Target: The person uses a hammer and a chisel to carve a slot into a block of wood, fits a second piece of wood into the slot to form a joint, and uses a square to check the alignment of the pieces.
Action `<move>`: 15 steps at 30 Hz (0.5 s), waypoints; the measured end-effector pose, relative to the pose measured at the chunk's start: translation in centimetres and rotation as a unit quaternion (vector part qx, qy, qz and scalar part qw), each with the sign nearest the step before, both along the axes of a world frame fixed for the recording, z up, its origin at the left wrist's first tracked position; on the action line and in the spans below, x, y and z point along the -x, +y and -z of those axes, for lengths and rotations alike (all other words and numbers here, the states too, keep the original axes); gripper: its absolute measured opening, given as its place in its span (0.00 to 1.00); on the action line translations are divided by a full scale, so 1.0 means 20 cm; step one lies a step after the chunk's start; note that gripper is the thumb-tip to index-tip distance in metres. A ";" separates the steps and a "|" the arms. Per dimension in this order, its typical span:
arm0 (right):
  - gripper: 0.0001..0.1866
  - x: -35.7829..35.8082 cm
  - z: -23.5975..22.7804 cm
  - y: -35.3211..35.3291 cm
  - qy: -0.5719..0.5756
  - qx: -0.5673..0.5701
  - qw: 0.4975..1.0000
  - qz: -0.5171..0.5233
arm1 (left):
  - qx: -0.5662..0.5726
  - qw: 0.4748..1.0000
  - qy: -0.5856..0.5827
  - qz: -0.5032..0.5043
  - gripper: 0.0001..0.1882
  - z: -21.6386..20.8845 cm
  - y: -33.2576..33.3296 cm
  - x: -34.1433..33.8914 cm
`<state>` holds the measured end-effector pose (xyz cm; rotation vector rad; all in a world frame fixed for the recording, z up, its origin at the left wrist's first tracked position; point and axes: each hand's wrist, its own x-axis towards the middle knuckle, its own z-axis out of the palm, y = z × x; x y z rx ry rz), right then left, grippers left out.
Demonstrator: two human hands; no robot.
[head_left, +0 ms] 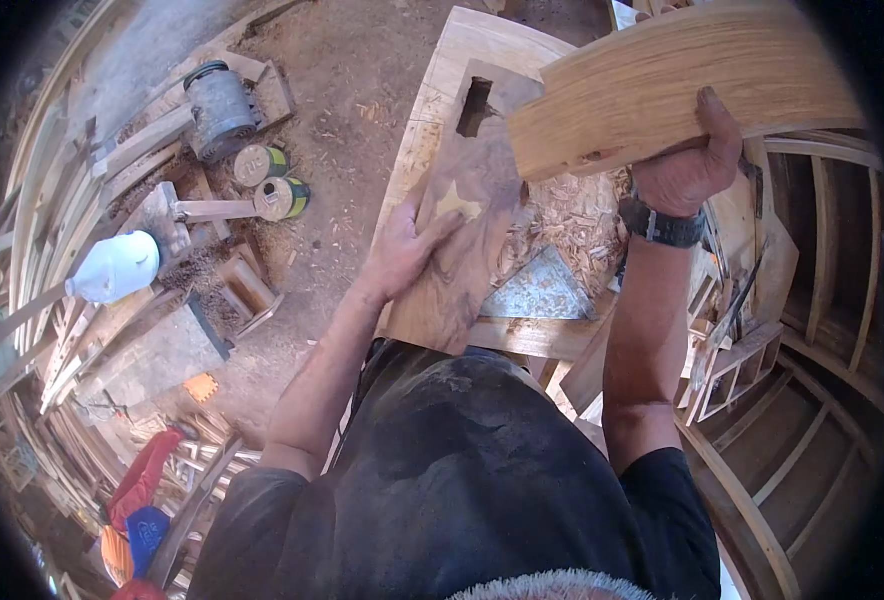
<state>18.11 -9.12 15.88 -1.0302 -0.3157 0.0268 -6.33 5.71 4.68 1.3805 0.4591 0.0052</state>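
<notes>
My left hand [409, 245] grips a dark brown wooden board [442, 290] by its left edge, the thumb lying on top and the other fingers hidden. The board has a rectangular hole near its far end and a pale, jagged-edged patch [459, 203] by my thumb. At the upper right, my right hand [690, 170] holds up a lighter wooden plank [652, 90], thumb on its face and fingers out of sight behind it. The plank's left end overlaps the dark board in view; I cannot tell whether they touch. Below them is a wooden workbench [532, 338].
Wood shavings [572, 225] and a triangular metal plate [539, 287] lie on the bench. To the left stand two cans [282, 198], a grey metal container [220, 108] and a white plastic jug [117, 267] among wood offcuts. Wooden framing [820, 240] rises at the right.
</notes>
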 end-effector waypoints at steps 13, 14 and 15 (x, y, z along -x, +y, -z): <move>0.48 0.03 0.01 0.22 -0.047 0.015 0.992 -0.119 | -0.145 0.980 -0.057 -0.124 0.42 0.04 -0.19 -0.07; 0.49 0.02 0.00 0.21 -0.039 0.011 0.989 -0.141 | -0.140 0.981 -0.071 -0.118 0.42 0.01 -0.14 -0.10; 0.49 0.02 0.00 0.20 -0.052 0.016 0.990 -0.132 | -0.236 0.958 -0.125 -0.101 0.42 -0.02 -0.08 -0.14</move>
